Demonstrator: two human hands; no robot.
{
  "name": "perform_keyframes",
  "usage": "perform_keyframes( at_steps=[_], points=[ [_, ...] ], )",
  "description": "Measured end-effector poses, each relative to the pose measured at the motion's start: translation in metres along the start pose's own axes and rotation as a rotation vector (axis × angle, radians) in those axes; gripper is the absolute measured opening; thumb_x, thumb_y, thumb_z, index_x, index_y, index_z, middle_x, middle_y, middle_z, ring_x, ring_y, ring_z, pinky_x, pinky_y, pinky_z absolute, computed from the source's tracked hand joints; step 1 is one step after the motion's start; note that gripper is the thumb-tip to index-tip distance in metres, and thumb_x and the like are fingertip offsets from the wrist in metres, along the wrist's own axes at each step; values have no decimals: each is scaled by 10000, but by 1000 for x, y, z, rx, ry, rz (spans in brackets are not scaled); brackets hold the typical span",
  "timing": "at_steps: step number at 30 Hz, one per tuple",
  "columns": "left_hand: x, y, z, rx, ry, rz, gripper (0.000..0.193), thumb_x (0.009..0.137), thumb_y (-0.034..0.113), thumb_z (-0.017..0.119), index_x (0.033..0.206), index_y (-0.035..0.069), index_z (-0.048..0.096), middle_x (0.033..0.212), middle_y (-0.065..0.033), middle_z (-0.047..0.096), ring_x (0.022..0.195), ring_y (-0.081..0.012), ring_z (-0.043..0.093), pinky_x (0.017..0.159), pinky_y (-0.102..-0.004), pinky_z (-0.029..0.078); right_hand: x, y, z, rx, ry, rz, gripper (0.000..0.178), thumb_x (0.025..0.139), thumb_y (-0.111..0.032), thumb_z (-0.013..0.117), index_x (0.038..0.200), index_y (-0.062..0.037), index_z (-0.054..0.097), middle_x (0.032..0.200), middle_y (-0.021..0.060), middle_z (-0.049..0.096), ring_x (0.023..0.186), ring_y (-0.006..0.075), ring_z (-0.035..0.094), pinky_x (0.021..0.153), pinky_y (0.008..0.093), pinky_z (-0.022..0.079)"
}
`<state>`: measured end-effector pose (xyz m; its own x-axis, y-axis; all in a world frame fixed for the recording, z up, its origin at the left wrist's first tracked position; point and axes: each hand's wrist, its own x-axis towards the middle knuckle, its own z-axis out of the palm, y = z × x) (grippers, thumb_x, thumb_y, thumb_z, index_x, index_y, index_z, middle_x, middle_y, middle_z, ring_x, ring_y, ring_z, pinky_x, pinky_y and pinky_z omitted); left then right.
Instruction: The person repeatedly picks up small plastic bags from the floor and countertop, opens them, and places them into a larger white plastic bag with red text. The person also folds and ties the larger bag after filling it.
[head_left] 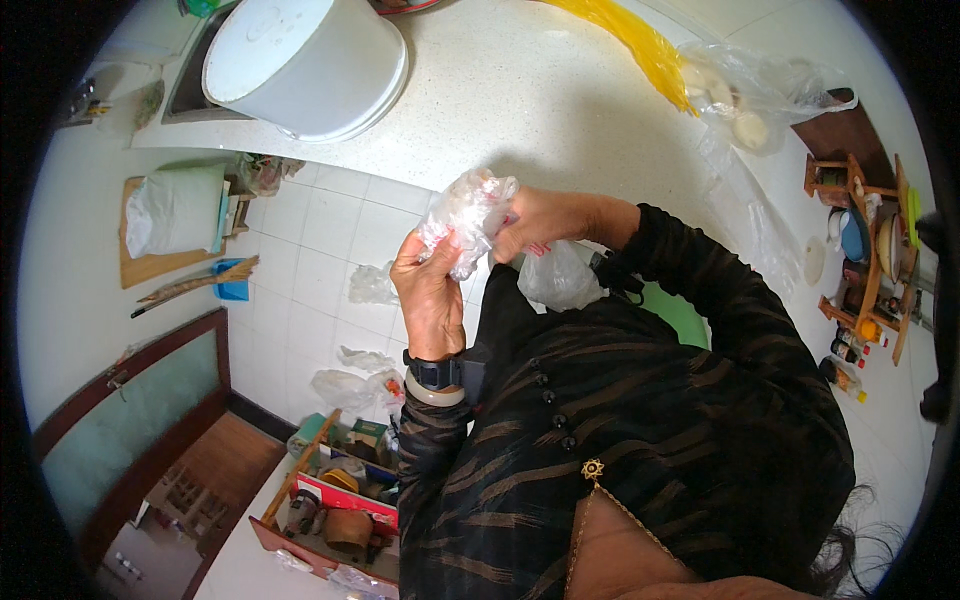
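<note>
Together, both hands (470, 262) gripping crumpled plastic bag (466, 212)

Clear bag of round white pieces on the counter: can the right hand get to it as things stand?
Probably yes, once freed: the right hand grips the crumpled plastic bag with the left hand; bare counter lies before the clear bag.

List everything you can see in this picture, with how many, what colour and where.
Crumpled clear plastic bag: one, translucent, held in both hands.
Second clear plastic bag: one, below the right hand.
White round lidded bucket: one, on the counter, top left.
Speckled white counter: one, top.
Clear bag of pale round items: one, counter, top right.
Yellow plastic strip: one, top.
Wooden spice rack: one, brown, right.
Loose plastic bags: several, on the tiled floor.
Left hand: gripping the bag.
Right hand: gripping the bag.
</note>
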<state>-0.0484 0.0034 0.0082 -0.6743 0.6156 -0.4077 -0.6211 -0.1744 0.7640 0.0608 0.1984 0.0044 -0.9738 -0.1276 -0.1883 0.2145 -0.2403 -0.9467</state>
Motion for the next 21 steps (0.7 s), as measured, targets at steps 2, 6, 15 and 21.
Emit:
perform_keyframes(
  at_steps=[2,6,15,21],
  points=[
    [3,2,0,29,-51,-12,370,915,13,769,1253,-60,637,1129,-165,726,964,-233,737,845,-349,636,1,-1,0,35,51,-59,198,985,-206,718,1107,-57,672,783,-29,632,604,48,553,539,224,442],
    [5,4,0,30,-115,-47,347,917,1,762,1234,-44,627,1114,-151,721,954,-230,727,835,-355,634,3,7,6,23,148,18,203,979,-203,726,1106,-55,671,775,-37,626,575,32,526,502,224,413],
    [15,7,6,102,114,132,276,910,-102,718,1136,5,603,1049,-102,697,943,-163,675,886,-326,566,-6,19,10,-180,117,82,210,942,-169,721,1058,6,719,900,82,739,793,136,663,746,321,529],
    [28,8,-2,328,245,282,253,881,-109,737,1088,-24,619,1044,-112,690,886,-169,683,800,-317,586,-22,-8,33,-246,300,16,240,925,-114,691,1125,15,724,938,61,721,873,154,654,832,295,515]
  ],
)
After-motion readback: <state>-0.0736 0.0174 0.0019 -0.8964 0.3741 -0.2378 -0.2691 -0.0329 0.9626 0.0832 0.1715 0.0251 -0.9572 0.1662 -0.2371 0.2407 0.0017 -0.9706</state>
